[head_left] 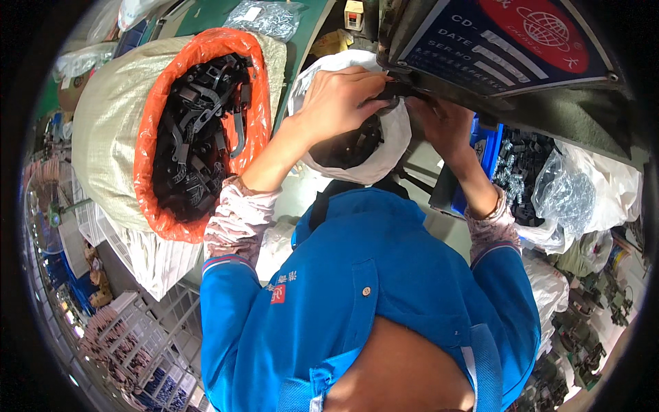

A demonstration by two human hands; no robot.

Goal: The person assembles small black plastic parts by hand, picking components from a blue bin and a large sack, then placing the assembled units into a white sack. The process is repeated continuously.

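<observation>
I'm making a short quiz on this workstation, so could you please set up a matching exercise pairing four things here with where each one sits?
Things:
1. orange-lined sack of black parts
2. white bag
3. blue bin
4. clear bag of metal pieces

Places:
A. at the top, on the green surface
B. below the left hand
C. far left
D. beside the right hand, under the machine

Pairs: 1-C, 2-B, 3-D, 4-A
</observation>
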